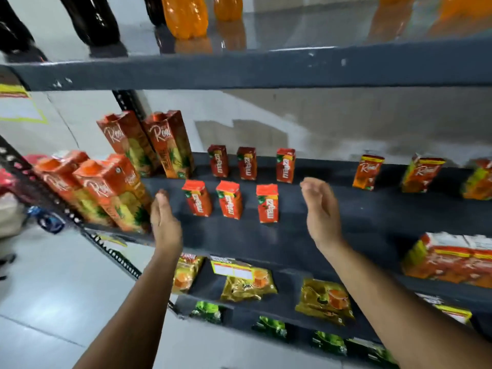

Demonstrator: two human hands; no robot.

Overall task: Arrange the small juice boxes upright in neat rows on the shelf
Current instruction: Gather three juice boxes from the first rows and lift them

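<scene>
Several small red juice boxes stand upright in two rows on the dark shelf (292, 235). The back row holds three (247, 163) and the front row three (229, 199), spaced apart. My left hand (164, 218) is flat and open, just left of the front row's leftmost box (197, 197) and not touching it. To the right of the front row's rightmost box (267, 203), my right hand (320, 209) is open too, with a gap between them. Neither hand holds anything.
Tall orange juice cartons (111, 187) crowd the shelf's left end. More small cartons (368, 171) stand at the right back, and a wrapped pack (452, 259) lies at the right front. Bottles (186, 14) stand on the shelf above; yellow pouches (247, 283) lie below.
</scene>
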